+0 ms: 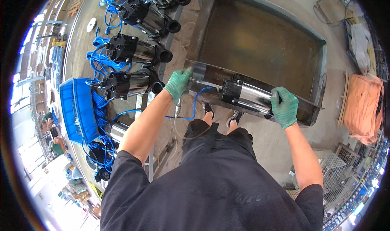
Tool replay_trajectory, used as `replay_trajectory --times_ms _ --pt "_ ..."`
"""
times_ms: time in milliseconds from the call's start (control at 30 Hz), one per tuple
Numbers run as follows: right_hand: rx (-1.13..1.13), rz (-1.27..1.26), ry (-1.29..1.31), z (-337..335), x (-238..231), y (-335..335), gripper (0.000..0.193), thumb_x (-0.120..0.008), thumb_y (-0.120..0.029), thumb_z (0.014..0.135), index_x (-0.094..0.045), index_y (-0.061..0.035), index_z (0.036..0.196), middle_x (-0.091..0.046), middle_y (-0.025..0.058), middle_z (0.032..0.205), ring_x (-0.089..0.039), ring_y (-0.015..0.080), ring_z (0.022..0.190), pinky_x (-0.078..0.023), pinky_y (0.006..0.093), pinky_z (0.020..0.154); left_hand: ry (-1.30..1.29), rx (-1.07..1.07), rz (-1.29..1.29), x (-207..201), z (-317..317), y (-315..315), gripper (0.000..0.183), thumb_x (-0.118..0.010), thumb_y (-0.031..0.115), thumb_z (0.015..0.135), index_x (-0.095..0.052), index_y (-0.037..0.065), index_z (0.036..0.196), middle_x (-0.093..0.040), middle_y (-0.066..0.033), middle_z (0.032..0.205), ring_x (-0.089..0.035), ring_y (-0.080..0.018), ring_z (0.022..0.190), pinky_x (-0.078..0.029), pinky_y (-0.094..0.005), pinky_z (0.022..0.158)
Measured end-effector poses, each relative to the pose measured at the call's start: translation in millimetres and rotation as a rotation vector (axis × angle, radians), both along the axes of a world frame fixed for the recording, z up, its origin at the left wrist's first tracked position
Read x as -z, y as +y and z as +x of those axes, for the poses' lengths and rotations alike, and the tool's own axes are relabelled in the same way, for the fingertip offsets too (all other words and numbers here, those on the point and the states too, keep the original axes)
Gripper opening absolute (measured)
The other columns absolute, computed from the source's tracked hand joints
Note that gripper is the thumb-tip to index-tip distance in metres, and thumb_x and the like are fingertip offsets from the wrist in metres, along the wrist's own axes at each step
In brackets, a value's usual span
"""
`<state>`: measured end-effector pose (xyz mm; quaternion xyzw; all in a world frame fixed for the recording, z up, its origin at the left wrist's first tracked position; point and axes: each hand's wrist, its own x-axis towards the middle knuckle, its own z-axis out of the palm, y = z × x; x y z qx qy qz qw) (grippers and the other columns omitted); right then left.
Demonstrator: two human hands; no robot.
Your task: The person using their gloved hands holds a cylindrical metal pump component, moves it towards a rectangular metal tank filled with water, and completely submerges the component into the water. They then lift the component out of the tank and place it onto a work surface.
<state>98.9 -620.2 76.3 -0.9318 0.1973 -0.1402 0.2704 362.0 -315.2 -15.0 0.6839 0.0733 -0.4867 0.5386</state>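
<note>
A submersible pump [254, 96] with a polished steel body and black ends lies on its side on the near ledge of a metal water tank [323, 68]. My right hand [285, 107], in a green glove, is closed around the pump's right end. My left hand [178, 83], gloved too, grips what looks like an air gun [211, 81], its handle mostly hidden by the fingers. Its thin metal tube points right and reaches the pump's black left end. Below that hand hangs a hose fitting [178, 109] with a thin clear hose. A blue cable [195, 105] runs from the pump.
Several similar pumps [136, 50] with coiled blue cables lie on the bench to the left. A blue bin [75, 109] stands beside them. Brownish water fills the tank. At the right are an orange-covered bundle [362, 109] and wire cages [331, 168]. My feet are below the tank edge.
</note>
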Motion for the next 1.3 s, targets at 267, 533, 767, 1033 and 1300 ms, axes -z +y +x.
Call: replay_trajectory --times_ms 267,533,767,1033,1300 --pt "0.014 -0.017 -0.031 0 2 1 0.008 -0.066 -0.012 0.091 -0.067 -0.0051 0.088 -0.068 0.0182 0.084 -0.068 0.0386 0.075 -0.055 0.0417 0.068 -0.035 0.001 0.064 -2 0 -4 0.038 -0.055 0.044 0.107 -0.065 0.008 0.098 -0.055 0.0011 0.070 -0.048 -0.0115 0.052 -0.037 -0.0296 0.046" --pt "0.014 -0.033 -0.032 -1 1 3 0.008 -0.067 -0.014 0.091 -0.067 -0.0063 0.088 -0.068 0.0177 0.083 -0.068 0.0380 0.074 -0.055 0.0427 0.065 -0.041 -0.021 0.047 14 -2 2 0.039 -0.055 0.047 0.106 -0.065 0.010 0.097 -0.056 0.0017 0.070 -0.045 -0.0109 0.050 -0.033 -0.0289 0.044" --pt "-0.088 -0.054 -0.036 -11 -6 1 0.012 -0.068 -0.015 0.091 -0.069 -0.0050 0.097 -0.071 0.0158 0.093 -0.069 0.0367 0.085 -0.056 0.0439 0.076 -0.150 -0.132 -0.114 -33 -6 19 0.026 -0.059 0.038 0.105 -0.065 0.013 0.101 -0.053 0.0037 0.071 -0.045 -0.0081 0.055 -0.034 -0.0262 0.049" --pt "-0.219 0.306 -0.102 -42 -32 93 0.040 -0.069 -0.027 0.093 -0.058 -0.0035 0.123 -0.066 0.0240 0.117 -0.066 0.0432 0.101 -0.053 0.0526 0.088 -0.121 -0.331 -0.526 -162 -135 -114 0.014 -0.069 0.025 0.102 -0.062 0.013 0.105 -0.048 0.0041 0.074 -0.041 -0.0091 0.059 -0.036 -0.0270 0.054" --pt "0.298 0.326 0.290 -224 -17 14 0.038 -0.064 -0.028 0.097 -0.053 -0.0101 0.128 -0.071 0.0232 0.090 -0.069 0.0472 0.086 -0.053 0.0574 0.073 -0.473 0.174 -0.430 -132 -195 -138 0.038 -0.058 0.032 0.107 -0.062 0.002 0.130 -0.066 -0.0083 0.123 -0.067 -0.0173 0.102 -0.056 -0.0348 0.085"
